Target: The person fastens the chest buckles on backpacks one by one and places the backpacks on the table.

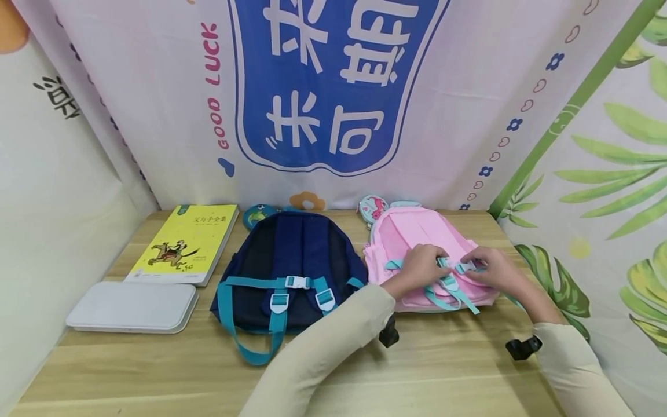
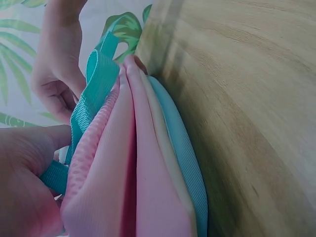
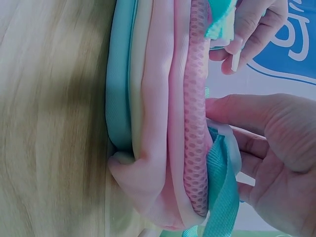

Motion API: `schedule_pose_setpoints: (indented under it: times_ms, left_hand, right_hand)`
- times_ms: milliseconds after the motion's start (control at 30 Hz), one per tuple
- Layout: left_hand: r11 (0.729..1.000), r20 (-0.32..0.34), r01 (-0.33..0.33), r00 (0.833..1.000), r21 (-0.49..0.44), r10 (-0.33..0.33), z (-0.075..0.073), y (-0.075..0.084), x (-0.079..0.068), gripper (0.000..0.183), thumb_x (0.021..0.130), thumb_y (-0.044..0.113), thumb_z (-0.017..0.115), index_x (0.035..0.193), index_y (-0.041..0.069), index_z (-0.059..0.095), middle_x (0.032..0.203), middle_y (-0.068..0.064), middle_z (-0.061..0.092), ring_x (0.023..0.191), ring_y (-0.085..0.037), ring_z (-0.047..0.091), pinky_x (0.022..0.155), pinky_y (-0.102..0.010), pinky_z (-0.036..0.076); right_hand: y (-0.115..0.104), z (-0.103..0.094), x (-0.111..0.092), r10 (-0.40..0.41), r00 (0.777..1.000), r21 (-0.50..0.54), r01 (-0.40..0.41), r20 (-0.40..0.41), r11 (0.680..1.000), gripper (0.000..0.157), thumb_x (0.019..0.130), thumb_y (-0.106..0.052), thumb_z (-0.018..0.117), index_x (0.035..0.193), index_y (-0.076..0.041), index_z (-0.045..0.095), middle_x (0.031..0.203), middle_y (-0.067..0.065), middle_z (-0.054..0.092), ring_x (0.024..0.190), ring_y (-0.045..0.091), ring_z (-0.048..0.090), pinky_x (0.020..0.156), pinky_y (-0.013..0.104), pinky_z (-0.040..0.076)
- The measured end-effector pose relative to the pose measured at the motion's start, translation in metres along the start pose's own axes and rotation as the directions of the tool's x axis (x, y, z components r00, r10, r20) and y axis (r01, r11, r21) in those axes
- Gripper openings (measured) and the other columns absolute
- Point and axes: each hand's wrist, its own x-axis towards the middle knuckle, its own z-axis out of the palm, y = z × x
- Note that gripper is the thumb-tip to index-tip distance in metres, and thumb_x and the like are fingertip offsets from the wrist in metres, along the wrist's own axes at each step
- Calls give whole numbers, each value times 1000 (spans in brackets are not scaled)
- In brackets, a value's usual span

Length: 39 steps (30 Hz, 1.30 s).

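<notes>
A pink backpack with teal straps lies on the table with its strap side up. My left hand pinches a white buckle piece on the left end of a teal strap. Facing it, my right hand holds the other buckle piece between thumb and fingers. The two pieces look apart, with a small gap between them. In the right wrist view, a teal strap hangs by the right fingers. The left wrist view shows the bag's pink side close up; fingers partly hide the buckle.
Left of the pink bag lies a navy backpack with its own teal straps and white buckle. Further left are a yellow book and a white case. Printed cloth walls border the wooden table. Round pouches sit behind the bags.
</notes>
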Motion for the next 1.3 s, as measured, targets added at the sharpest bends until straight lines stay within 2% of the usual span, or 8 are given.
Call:
schedule_pose_setpoints:
  times_ms: [233,400,533,633,767,1000,1167,1300]
  left_hand:
    - [999,0,0,1000,-53,0,-5,-5,-4,32,88,37,80,115,20,78,114,10,77,107,-6,69,97,-25,48]
    - [997,-2,-10,1000,-70,10,-9,-8,-6,28,88,36,81,110,19,79,107,10,78,92,-3,67,87,-19,48]
    - [998,3,-16,1000,-60,16,-13,-10,-8,28,87,35,81,110,19,79,106,10,78,87,-2,65,82,-18,47]
    - [999,12,-15,1000,-47,16,-14,-11,-10,29,88,36,81,112,19,78,107,10,78,88,-2,66,82,-18,47]
    - [999,29,-12,1000,-46,14,-15,-12,-11,30,89,36,80,114,19,78,109,9,78,91,-3,67,84,-19,48]
    - [998,38,1,999,-70,2,-15,-16,-13,30,91,35,78,116,19,75,113,6,76,98,-5,68,86,-20,49]
    - [995,39,5,999,-100,-1,-13,-19,-15,25,92,33,77,112,19,74,108,6,75,88,-3,63,79,-17,46]
    - [994,38,2,999,-112,2,-12,-22,-16,21,92,33,77,108,19,73,102,8,74,80,-1,58,76,-17,44]
  right_hand:
    - [-5,0,-2,-3,1000,-26,3,-4,1000,22,81,-1,80,102,3,74,90,12,72,80,21,61,72,36,51]
    - [-9,-1,-2,6,1000,-19,-6,4,1000,22,82,-1,79,103,3,74,85,8,69,76,18,54,66,27,44]
    - [-11,0,-1,8,1000,-20,-8,1,1000,23,81,1,79,103,3,74,91,13,72,79,22,60,70,33,50]
    - [-13,0,-2,5,1000,-13,-5,-6,1000,23,81,1,79,104,2,74,100,19,74,88,33,67,78,47,56]
    - [-17,1,-3,-19,1000,18,20,-20,1000,24,82,4,77,105,3,74,105,22,74,100,44,68,87,60,54]
    - [-20,6,-3,-101,994,7,101,-53,995,25,79,8,77,104,3,75,101,17,76,98,41,70,88,59,53]
    - [-19,9,-4,-77,997,37,78,-25,996,27,83,7,75,109,1,74,106,17,76,101,41,69,89,61,53]
    - [-18,10,-5,-48,999,23,48,-3,999,28,86,4,74,113,-4,75,109,16,76,92,29,67,87,58,54]
